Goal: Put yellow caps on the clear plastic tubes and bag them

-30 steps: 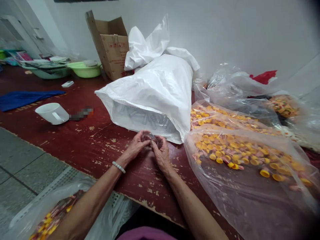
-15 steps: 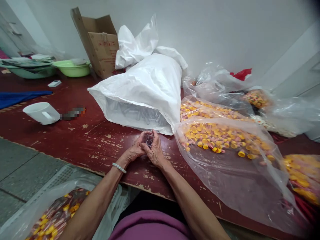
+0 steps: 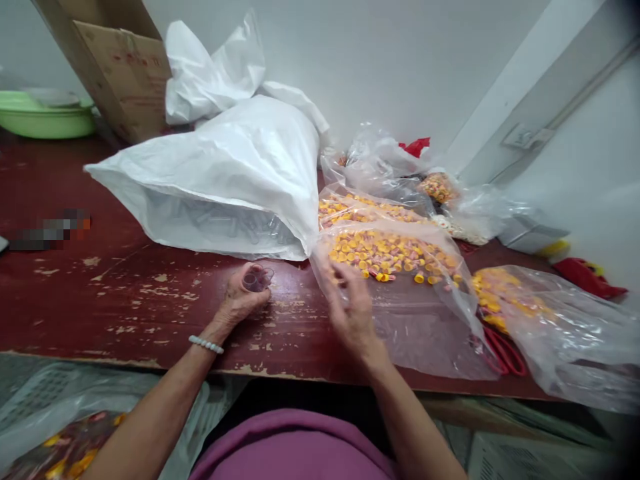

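My left hand [image 3: 239, 295] is closed around a few clear plastic tubes [image 3: 257, 277], their round openings facing up; the exact number is hard to make out. Just beyond it lies a white sack [image 3: 240, 160], its mouth facing me and more clear tubes [image 3: 230, 225] inside. My right hand [image 3: 353, 310], slightly blurred, is over the near left edge of a clear plastic bag [image 3: 420, 333]. Its fingers are apart and nothing shows in them. Inside that bag are many small yellow-capped pink pieces [image 3: 373, 250].
A second clear bag of yellow pieces [image 3: 505, 293] lies to the right. Cardboard box [image 3: 125, 80] and green basin [image 3: 45, 120] stand at the back left. Below the red table's edge [image 3: 150, 360], a lined crate [image 3: 45, 393] holds more yellow pieces.
My hands were together around the tubes; now they are apart. The right hand has moved right to the clear bag, while the left keeps the tubes. The view has turned right.
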